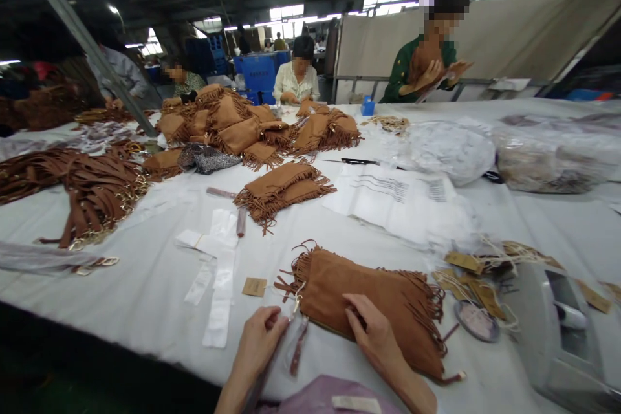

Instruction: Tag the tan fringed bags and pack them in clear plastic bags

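A brown fringed suede bag (363, 291) lies flat on the white table in front of me. My left hand (261, 339) is at its near left corner, thumb and fingers closed on a plastic-wrapped strap beside a gold clasp (297, 304). A thin white string loops from the clasp toward a kraft paper tag (255, 286). Just right of that hand hangs a brown strap end (298, 348) in clear plastic. My right hand (372, 330) rests on the bag's front with fingers bent and apart, gripping nothing I can see.
A second fringed bag (286, 191) lies farther back, before a heap of bags (233, 126). Brown straps (101, 194) pile at left. White strips (220, 284) lie nearby. A grey tape dispenser (553, 336) and tags (485, 294) stand right. Co-workers (297, 77) work across the table.
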A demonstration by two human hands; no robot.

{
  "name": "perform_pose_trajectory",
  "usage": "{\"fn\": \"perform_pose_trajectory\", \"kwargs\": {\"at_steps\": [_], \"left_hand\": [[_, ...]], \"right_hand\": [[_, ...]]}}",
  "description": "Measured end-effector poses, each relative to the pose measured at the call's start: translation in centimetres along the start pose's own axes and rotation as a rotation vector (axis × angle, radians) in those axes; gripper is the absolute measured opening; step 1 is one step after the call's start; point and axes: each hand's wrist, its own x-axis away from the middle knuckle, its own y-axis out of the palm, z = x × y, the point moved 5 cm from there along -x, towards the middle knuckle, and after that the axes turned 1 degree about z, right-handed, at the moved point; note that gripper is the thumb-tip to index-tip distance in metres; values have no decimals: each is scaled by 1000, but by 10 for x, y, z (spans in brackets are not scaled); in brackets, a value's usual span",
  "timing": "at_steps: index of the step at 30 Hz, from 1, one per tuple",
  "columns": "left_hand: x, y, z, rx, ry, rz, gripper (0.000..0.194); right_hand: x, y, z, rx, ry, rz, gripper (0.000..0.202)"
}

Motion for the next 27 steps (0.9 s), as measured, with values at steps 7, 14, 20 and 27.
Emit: {"fn": "perform_pose_trajectory", "kwargs": {"at_steps": [7, 14, 20, 27], "left_hand": [[-1, 39, 0, -205, 18, -176, 40], [-8, 51, 3, -222, 50, -296, 30], [-8, 33, -14, -213, 52, -301, 26], [2, -4, -20, -116, -85, -207, 22]], "right_hand": [[73, -83, 44, 406, 199, 393, 29], [109, -93, 84, 702, 479, 334, 47], [66, -67, 84, 656, 383, 294, 47], [65, -51, 88, 482, 453, 126, 57]]}}
